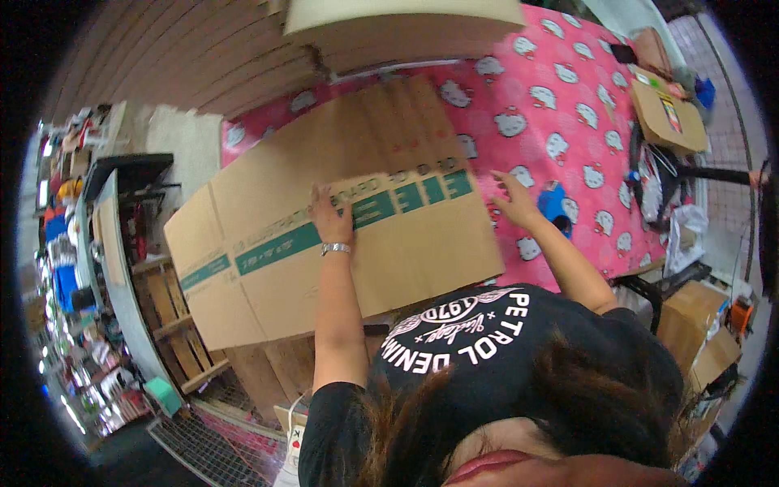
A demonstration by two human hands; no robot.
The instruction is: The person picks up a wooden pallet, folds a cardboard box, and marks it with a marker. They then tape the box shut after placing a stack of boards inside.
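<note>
Brown cardboard sheet (398,260) lies under the left hand (331,214), fingers spread, gripping nothing. Right hand (514,201), just past sheet's edge: half-open, empty. Blue item (553,208) right of that. I'd press flat, evenly, to avoid creasing.

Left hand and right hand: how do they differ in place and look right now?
The left hand lies over the flattened carton, while the right hand is beyond the carton's right edge, over the pink patterned cover. The left hand has a silver-coloured band at its wrist; the right hand shows none. The left hand points away from the body; the right hand angles leftward. Both are bare and open.
</note>
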